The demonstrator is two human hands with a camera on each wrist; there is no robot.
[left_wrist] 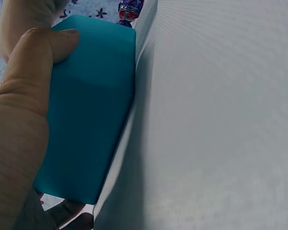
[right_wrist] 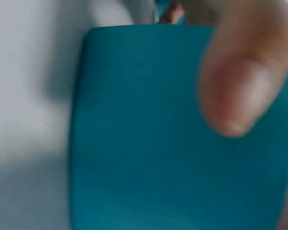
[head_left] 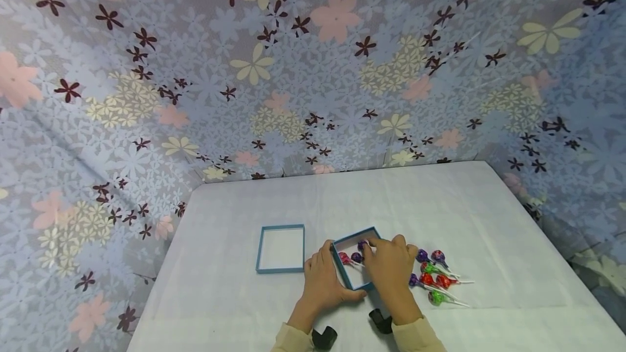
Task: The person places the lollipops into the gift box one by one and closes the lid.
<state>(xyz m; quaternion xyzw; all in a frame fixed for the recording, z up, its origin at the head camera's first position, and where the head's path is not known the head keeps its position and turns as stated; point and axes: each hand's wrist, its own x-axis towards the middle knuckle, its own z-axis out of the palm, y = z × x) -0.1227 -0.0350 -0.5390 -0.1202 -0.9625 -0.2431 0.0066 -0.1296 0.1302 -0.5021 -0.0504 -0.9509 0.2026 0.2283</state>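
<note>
A blue-rimmed open box [head_left: 353,285] stands tilted slightly in plan on the table. My left hand [head_left: 323,278] grips its near left corner, the thumb along the near wall and fingers on the left side; the left wrist view shows that thumb against the blue wall [left_wrist: 93,105]. My right hand [head_left: 391,266] reaches over the box's right side, thumb and forefinger pinching a purple lollipop [head_left: 362,245] inside it. A pink lollipop [head_left: 344,258] and another purple lollipop [head_left: 356,257] lie in the box. In the right wrist view a blurred thumb [right_wrist: 240,96] crosses the blue wall.
Several red, green and purple lollipops [head_left: 442,280] lie in a loose pile right of my right hand. A shallow blue-edged square lid or tray [head_left: 281,271] lies left of the box. White cloth [head_left: 235,308] covers the table; floral fabric [head_left: 313,96] hangs behind it.
</note>
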